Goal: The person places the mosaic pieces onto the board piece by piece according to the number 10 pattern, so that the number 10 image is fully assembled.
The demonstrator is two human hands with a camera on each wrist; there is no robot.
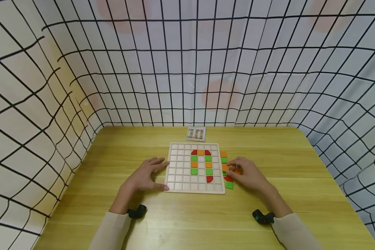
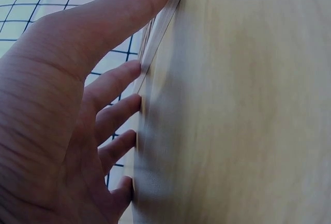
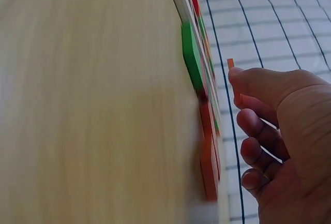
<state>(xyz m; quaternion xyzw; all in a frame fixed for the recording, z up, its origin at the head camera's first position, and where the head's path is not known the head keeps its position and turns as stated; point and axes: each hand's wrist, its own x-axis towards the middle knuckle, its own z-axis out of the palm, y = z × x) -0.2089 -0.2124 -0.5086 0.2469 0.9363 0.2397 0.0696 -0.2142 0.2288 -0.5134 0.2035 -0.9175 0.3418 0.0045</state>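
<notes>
A pale wooden grid board (image 1: 176, 176) lies on the table, with red, orange and green tiles set in some of its squares. My left hand (image 1: 143, 176) rests at the board's left side, fingers spread and fairly straight, the thumb at the near left corner. In the left wrist view, the thumb and index fingertip of that hand (image 2: 77, 94) touch the board's edge. My right hand (image 1: 248, 173) pinches an orange tile (image 3: 230, 63) between thumb and index finger, lifted off the table just right of the board. Its other fingers are curled loosely.
Loose tiles lie in a column along the board's right side, among them a green tile (image 1: 229, 185) and an orange tile (image 1: 223, 154); some are partly hidden by my right hand. A small pattern card (image 1: 196, 134) lies behind the board. Black-lined netting (image 1: 187, 74) surrounds the table.
</notes>
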